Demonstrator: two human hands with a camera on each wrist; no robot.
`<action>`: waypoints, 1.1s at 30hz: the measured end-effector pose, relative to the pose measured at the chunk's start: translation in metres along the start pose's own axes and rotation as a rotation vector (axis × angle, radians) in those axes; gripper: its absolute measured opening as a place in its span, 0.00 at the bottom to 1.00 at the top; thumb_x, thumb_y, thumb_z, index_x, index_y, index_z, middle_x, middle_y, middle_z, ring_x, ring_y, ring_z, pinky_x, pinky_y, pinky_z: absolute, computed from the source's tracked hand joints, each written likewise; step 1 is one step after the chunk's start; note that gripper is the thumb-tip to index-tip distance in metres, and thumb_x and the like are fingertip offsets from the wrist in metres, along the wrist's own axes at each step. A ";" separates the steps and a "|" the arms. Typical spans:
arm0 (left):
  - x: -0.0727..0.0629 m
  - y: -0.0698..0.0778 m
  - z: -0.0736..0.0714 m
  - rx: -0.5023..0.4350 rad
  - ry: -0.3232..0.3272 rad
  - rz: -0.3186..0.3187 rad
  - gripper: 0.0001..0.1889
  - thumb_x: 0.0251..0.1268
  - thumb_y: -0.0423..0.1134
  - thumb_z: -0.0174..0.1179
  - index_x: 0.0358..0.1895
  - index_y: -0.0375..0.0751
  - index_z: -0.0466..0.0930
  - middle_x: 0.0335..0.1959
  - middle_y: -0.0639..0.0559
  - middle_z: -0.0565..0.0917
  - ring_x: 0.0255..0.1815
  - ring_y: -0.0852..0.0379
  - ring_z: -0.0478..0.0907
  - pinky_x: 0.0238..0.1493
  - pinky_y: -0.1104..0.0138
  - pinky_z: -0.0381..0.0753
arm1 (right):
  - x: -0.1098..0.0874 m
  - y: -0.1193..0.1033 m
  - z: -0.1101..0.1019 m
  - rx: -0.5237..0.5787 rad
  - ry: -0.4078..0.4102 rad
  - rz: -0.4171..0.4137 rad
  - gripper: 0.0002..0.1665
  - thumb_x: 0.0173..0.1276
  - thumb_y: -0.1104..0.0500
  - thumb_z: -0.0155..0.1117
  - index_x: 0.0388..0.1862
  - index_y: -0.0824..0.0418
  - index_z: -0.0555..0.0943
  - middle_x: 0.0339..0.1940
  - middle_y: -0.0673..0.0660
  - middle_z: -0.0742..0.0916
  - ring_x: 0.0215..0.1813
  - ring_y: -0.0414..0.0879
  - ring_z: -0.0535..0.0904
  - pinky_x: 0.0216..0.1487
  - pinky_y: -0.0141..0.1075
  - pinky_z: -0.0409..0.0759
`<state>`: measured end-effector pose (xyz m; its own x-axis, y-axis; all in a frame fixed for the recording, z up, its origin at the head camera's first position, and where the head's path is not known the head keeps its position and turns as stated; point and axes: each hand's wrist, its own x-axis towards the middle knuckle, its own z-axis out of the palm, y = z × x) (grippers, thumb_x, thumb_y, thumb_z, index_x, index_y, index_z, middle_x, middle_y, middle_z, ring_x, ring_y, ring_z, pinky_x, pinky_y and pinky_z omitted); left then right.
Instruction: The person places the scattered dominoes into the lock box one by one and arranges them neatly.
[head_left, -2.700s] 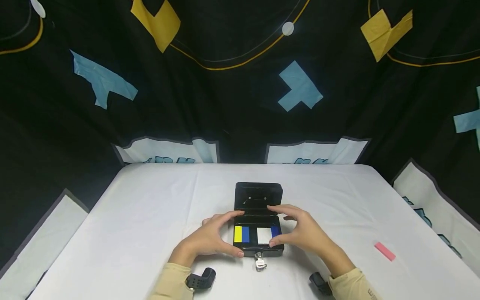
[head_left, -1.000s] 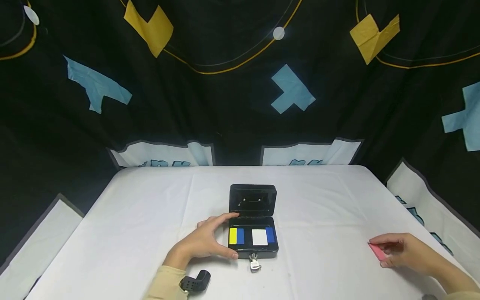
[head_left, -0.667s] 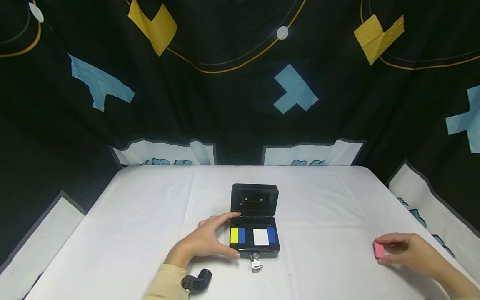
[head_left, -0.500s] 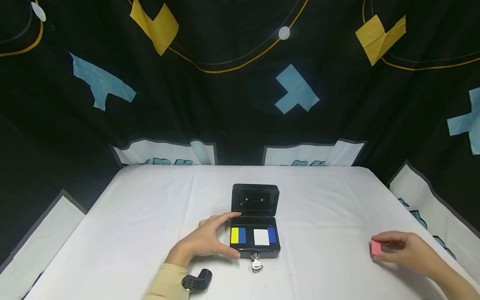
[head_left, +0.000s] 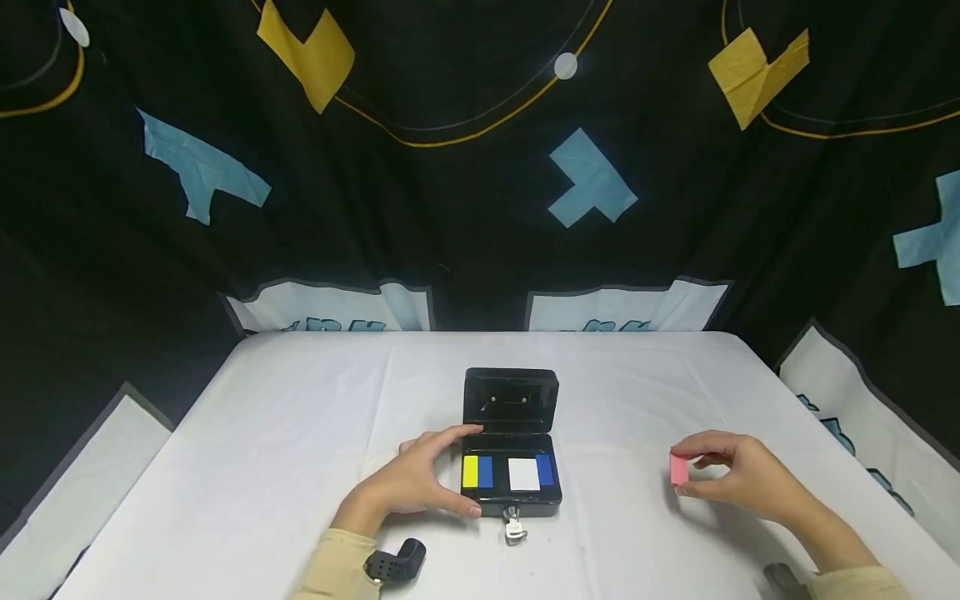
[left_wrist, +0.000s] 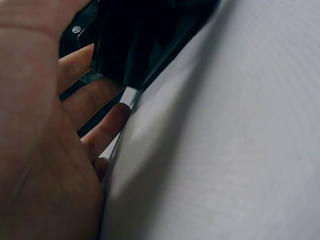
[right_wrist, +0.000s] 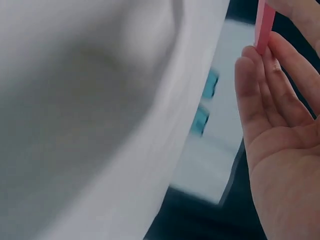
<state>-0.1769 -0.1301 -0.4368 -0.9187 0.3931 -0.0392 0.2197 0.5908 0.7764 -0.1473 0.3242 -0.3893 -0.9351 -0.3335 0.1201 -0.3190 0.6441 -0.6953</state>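
Observation:
A small black cash box (head_left: 512, 507) stands with its lid (head_left: 510, 400) raised. Inside lie a yellow block (head_left: 470, 472), a white block (head_left: 523, 474) and two blue blocks, one beside the yellow and one beside the white. My left hand (head_left: 408, 483) holds the box's left side, thumb at the front corner and index finger near the hinge. To the right, my right hand (head_left: 738, 475) pinches a pink block (head_left: 678, 469) upright between thumb and fingertips, over the table. In the right wrist view the same pink block (right_wrist: 264, 25) rises from the fingertips.
Silver metal keys (head_left: 513, 527) hang at the front of the box. A white cloth covers the table (head_left: 315, 400). Behind it hangs a black curtain (head_left: 450, 208) with yellow and blue shapes.
My right hand left the box, picked up the pink block from the table at the right and has brought it leftward, turned upright. My left hand stays at the box.

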 end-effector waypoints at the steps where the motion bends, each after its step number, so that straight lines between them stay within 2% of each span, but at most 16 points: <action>1: 0.000 0.000 0.000 -0.002 -0.003 0.001 0.53 0.30 0.61 0.84 0.70 0.79 0.67 0.73 0.52 0.68 0.69 0.39 0.59 0.60 0.31 0.65 | 0.004 -0.004 0.005 0.013 -0.001 -0.032 0.27 0.51 0.55 0.84 0.49 0.62 0.87 0.47 0.54 0.87 0.46 0.38 0.82 0.47 0.32 0.83; 6: -0.001 -0.002 -0.001 -0.009 -0.008 0.001 0.53 0.30 0.61 0.84 0.70 0.78 0.67 0.73 0.52 0.68 0.69 0.39 0.58 0.60 0.31 0.64 | 0.029 -0.025 0.035 0.043 -0.006 -0.128 0.25 0.50 0.55 0.85 0.46 0.60 0.87 0.45 0.51 0.88 0.46 0.42 0.82 0.47 0.34 0.83; 12: -0.001 -0.003 -0.002 -0.002 -0.006 -0.002 0.53 0.30 0.61 0.84 0.70 0.78 0.67 0.73 0.52 0.68 0.69 0.39 0.59 0.60 0.31 0.65 | 0.062 -0.056 0.071 0.025 -0.030 -0.128 0.23 0.49 0.55 0.86 0.44 0.57 0.88 0.44 0.47 0.88 0.46 0.48 0.83 0.50 0.37 0.83; 17: -0.001 -0.002 -0.002 0.003 -0.007 -0.007 0.53 0.31 0.62 0.83 0.70 0.77 0.67 0.73 0.53 0.68 0.70 0.39 0.59 0.61 0.31 0.64 | 0.082 -0.085 0.097 -0.017 -0.072 -0.126 0.23 0.50 0.54 0.85 0.46 0.56 0.88 0.46 0.45 0.88 0.49 0.45 0.82 0.51 0.40 0.83; 21: -0.002 -0.002 0.000 0.001 -0.011 -0.018 0.52 0.32 0.62 0.83 0.70 0.79 0.67 0.73 0.53 0.68 0.70 0.39 0.59 0.59 0.30 0.65 | 0.090 -0.098 0.115 -0.072 -0.105 -0.141 0.24 0.51 0.54 0.85 0.47 0.57 0.89 0.47 0.46 0.88 0.50 0.43 0.82 0.52 0.42 0.82; 30: -0.001 0.001 -0.001 0.001 -0.028 -0.013 0.52 0.33 0.62 0.83 0.71 0.77 0.66 0.74 0.52 0.67 0.70 0.38 0.58 0.59 0.30 0.65 | 0.099 -0.110 0.140 -0.132 -0.155 -0.224 0.22 0.53 0.57 0.83 0.47 0.61 0.89 0.50 0.53 0.88 0.56 0.50 0.82 0.59 0.48 0.79; 33: -0.001 0.001 -0.001 -0.001 -0.032 -0.001 0.52 0.34 0.62 0.83 0.71 0.75 0.66 0.73 0.52 0.67 0.70 0.38 0.58 0.60 0.31 0.65 | 0.102 -0.113 0.145 -0.139 -0.186 -0.220 0.21 0.54 0.59 0.82 0.47 0.62 0.89 0.49 0.53 0.88 0.56 0.50 0.82 0.60 0.48 0.79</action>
<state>-0.1763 -0.1308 -0.4354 -0.9079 0.4150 -0.0595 0.2189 0.5904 0.7769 -0.1837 0.1177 -0.4013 -0.8011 -0.5871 0.1162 -0.5403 0.6260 -0.5623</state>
